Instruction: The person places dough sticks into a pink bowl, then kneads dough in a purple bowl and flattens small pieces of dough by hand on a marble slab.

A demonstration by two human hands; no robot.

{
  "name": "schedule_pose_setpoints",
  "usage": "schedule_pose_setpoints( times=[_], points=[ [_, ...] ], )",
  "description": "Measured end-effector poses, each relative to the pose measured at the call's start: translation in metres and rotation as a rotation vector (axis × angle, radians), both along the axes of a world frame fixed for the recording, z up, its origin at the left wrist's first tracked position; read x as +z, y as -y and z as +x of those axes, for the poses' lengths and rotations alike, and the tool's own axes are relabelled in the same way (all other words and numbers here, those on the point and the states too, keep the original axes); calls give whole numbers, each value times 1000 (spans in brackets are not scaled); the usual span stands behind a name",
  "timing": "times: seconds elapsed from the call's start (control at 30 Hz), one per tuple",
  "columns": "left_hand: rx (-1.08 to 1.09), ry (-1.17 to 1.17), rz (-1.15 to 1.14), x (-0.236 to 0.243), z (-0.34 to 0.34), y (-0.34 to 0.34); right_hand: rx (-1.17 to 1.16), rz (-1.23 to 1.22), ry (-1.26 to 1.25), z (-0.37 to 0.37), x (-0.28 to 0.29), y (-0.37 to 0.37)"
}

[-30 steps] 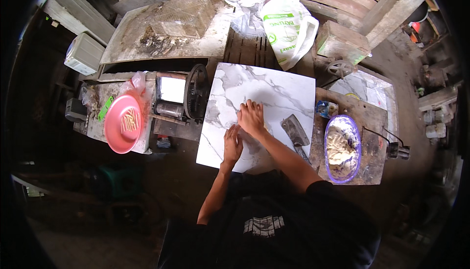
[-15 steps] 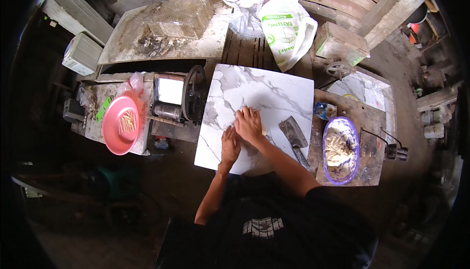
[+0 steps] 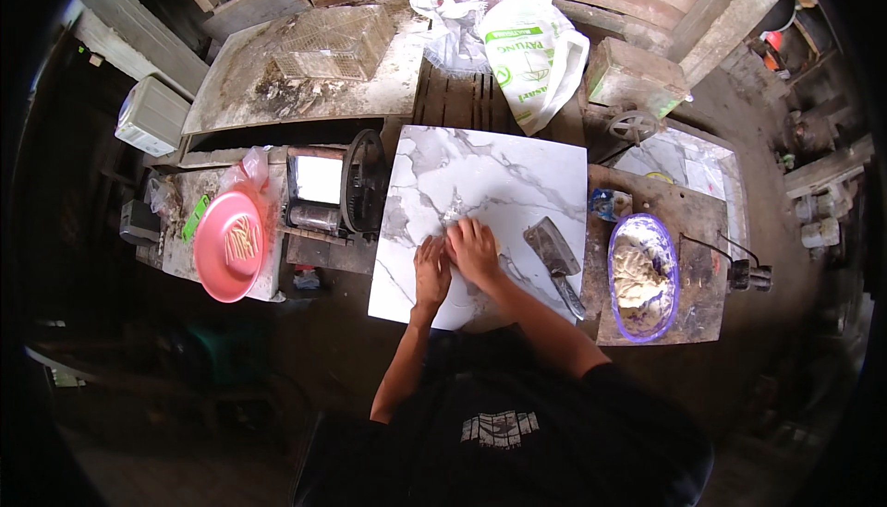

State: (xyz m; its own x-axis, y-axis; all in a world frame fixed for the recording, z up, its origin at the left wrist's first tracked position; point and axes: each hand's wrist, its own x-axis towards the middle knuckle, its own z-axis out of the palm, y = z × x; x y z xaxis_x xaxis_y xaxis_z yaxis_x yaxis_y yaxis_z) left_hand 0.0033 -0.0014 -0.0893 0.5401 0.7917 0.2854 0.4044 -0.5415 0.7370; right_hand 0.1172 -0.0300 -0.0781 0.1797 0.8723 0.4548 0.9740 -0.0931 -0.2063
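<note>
My left hand and my right hand meet low on a white marble-patterned board, fingers bent and close together. What they press on is mostly hidden; a small pale sliver shows beside my right hand. A cleaver lies to the right of them, handle toward me. Right of the board, a purple-rimmed oval tub holds pale dough. To the left, a pink basin holds several pale dough strips.
A crank machine with a large wheel borders the board's left. Behind stand white sacks, a wire cage and a wooden box. A metal tool with long rods juts from the right bench. A plastic container is at back left.
My right hand has moved down and toward me, its fingertips now beside those of my left hand. The whole view has shifted slightly.
</note>
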Motion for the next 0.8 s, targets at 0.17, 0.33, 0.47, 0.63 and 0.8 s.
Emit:
schedule_pose_setpoints(
  times=[0.17,0.33,0.47,0.63,0.8],
  points=[
    [44,-10,-9,5,1,-10,-7,-125,-75,14,-2,-39],
    [42,-21,-20,9,-7,-9,65,-47,-47,0,-3,29],
    [-22,16,-69,4,-4,-3,53,49,-20,-4,-8,32],
    [-29,37,-20,4,10,2,56,-158,-113,16,2,-36],
    [4,43,-26,-3,0,6,31,-94,-35,8,0,-13]
  ],
)
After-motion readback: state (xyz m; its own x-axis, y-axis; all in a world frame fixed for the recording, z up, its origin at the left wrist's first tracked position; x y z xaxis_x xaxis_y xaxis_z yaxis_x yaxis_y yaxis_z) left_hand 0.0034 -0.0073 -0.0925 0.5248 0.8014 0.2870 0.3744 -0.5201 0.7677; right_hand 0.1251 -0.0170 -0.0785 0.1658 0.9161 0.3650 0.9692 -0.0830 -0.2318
